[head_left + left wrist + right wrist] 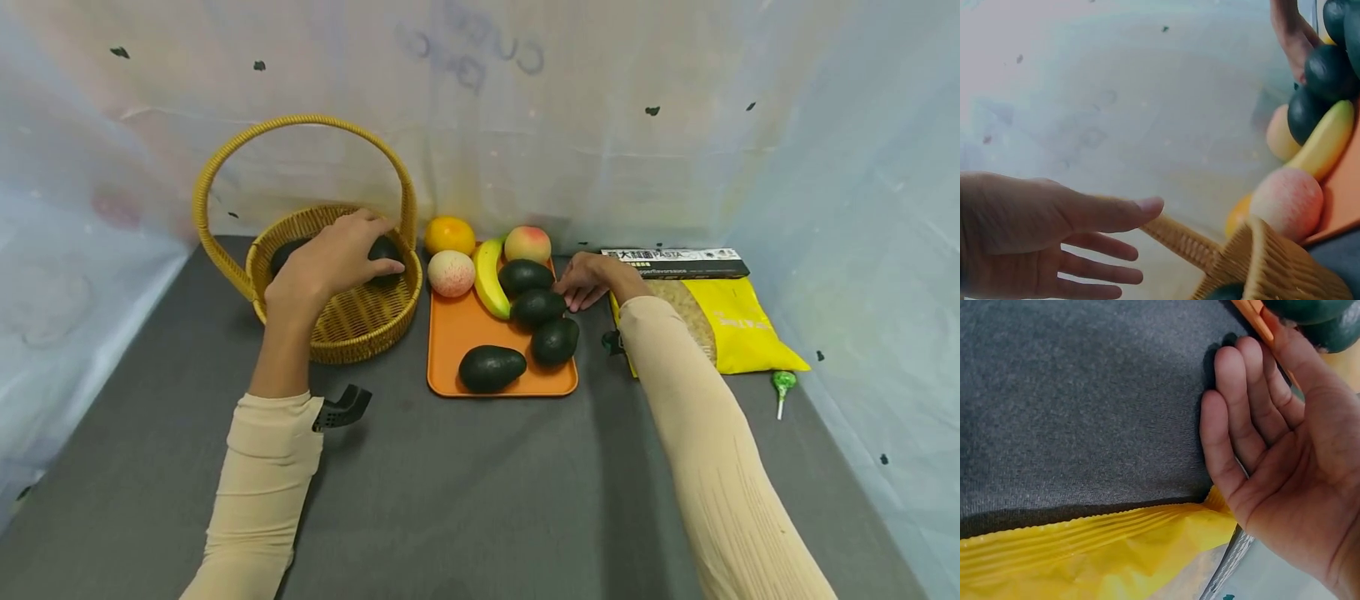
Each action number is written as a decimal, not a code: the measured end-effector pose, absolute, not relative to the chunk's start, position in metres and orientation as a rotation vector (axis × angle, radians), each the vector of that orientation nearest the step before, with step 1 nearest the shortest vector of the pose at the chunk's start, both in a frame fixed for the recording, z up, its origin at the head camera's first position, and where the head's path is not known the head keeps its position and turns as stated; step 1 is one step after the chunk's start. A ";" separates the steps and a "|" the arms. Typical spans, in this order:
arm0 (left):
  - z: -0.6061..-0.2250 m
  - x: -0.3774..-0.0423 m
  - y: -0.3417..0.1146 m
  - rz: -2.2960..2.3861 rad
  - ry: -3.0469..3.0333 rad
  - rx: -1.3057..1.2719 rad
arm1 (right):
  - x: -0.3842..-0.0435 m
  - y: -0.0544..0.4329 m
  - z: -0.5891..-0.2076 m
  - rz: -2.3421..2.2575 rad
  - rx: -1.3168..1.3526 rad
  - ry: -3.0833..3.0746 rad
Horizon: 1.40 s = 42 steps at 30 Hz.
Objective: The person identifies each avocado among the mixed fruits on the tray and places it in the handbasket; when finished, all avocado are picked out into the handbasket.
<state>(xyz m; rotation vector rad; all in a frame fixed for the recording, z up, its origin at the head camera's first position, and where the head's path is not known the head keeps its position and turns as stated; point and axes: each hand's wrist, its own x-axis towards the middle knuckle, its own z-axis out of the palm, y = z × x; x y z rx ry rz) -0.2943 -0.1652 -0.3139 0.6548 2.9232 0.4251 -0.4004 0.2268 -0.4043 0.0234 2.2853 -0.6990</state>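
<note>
My left hand point(333, 254) hovers over the yellow woven basket point(360, 354), thumb and fingers spread in the left wrist view. Dark avocados lie inside, one of them point(386, 258) by the thumb and another point(285, 254) partly hidden by the basket wall. At the right edge of the orange tray point(450, 342) is my right hand point(592, 279), its thumb over the rim beside an avocado point(538, 308), its loosely bent fingers outside against the cloth. More avocados point(492, 368), a banana point(489, 279) and two peaches point(452, 273) share the tray.
An orange point(450, 236) sits at the tray's back left corner. To the right lie a yellow pasta bag point(742, 325), a dark pasta box point(682, 264) and a green lollipop point(783, 382). The basket's tall handle point(315, 121) arches over its bowl. Plastic sheeting point(525, 125) stands behind the table.
</note>
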 end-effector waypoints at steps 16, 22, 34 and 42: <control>-0.304 -0.275 -0.137 0.502 2.849 0.979 | -0.403 0.237 -0.413 -0.710 0.022 2.290; -0.303 -0.275 -0.136 0.506 2.800 1.062 | -0.405 0.234 -0.410 -0.728 0.022 2.304; -0.308 -0.271 -0.124 0.563 2.667 1.146 | -0.395 0.219 -0.388 -0.705 0.030 2.264; -0.313 -0.275 -0.114 0.594 2.592 1.249 | -0.403 0.229 -0.404 -0.720 0.043 2.314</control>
